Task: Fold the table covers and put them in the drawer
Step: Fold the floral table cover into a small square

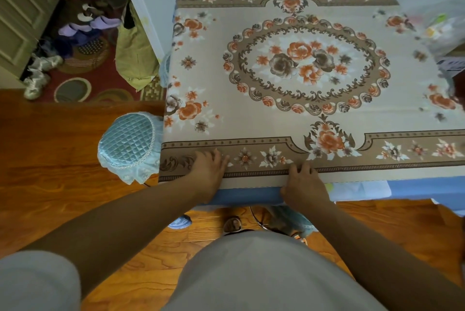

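Head view: the beige floral-printed table cover lies flat over the blue-clothed table, my left hand pressing its near brown border with relaxed fingers, my right hand curling over that hem, which I judge light, limp, best lifted by its corners.

a home: glossy orange wood-plank floor, dark red patterned rug strewn with slippers and shoes, round quilted pale-blue stool.
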Tool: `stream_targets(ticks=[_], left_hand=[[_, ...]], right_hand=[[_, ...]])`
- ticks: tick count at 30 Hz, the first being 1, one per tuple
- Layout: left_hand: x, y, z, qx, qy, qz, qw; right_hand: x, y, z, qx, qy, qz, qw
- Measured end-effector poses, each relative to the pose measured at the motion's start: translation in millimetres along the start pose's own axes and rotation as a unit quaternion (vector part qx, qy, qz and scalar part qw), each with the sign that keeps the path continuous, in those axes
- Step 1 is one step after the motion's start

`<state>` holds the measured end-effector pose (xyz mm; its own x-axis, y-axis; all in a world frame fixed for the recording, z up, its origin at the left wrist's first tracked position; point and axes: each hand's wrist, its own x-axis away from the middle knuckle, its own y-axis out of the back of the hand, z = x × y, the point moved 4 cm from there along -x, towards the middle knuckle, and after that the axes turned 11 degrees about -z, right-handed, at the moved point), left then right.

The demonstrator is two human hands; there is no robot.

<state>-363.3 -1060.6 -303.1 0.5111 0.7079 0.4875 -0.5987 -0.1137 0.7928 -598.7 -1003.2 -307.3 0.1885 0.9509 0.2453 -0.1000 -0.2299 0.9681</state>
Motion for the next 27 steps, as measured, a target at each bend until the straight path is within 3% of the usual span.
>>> stream_targets(ticks=[8, 18, 23, 27], left_hand=[[4.6, -1.2, -8.3, 0.004, 0.028, -0.048, 0.998], [24.2, -33.5, 5.9, 0.112, 0.068, -0.134, 0.982], [25.0, -47.2, 28.3, 0.201, 0.131, -0.252, 0.938], [27.6, -36.7, 48.5, 0.238, 0.183, -0.368, 0.88]], right_hand=[[0.6, 0.1, 0.8, 0.009, 0.005, -0.003, 1.0], [4.9, 2.3, 2.8, 0.005, -0.004, 0.032, 0.999], [6.8, -1.3, 33.0, 0.024, 0.087, 0.037, 0.995], [-2.0, 1.7, 54.5, 0.013, 0.127, 0.008, 0.992]])
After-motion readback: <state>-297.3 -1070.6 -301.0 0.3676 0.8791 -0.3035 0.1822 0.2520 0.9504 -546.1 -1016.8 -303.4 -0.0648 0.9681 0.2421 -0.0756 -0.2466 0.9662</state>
